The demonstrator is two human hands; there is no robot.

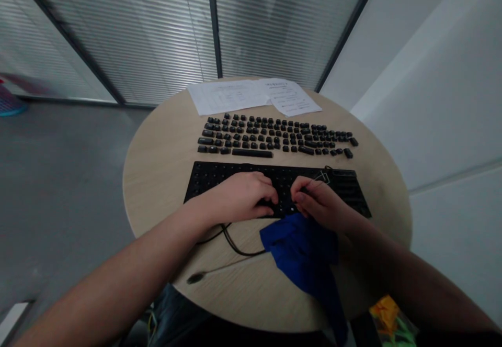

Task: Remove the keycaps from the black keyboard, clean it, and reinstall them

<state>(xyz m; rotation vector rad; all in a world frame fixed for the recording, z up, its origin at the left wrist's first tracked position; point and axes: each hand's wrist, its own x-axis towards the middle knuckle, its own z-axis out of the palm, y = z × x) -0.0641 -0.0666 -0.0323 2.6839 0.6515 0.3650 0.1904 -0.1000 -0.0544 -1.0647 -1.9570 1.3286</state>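
Observation:
A black keyboard base [219, 175] without its keycaps lies on a round wooden table [157, 169]. Several loose black keycaps [274, 135] are laid out in rows just beyond it. My left hand [243, 198] rests on the middle of the keyboard base with fingers curled down onto it. My right hand [319, 200] is beside it, fingers pinched on a thin wire keycap puller [322, 177] that sticks up toward the base's right part. A blue cloth [301, 253] lies under my right wrist at the near edge.
Two printed paper sheets [251, 96] lie at the table's far edge. The keyboard's black cable [231, 242] loops over the near side of the table. Glass walls with blinds stand behind; a white wall is at right. A yellow and green packet [388, 315] shows below the table.

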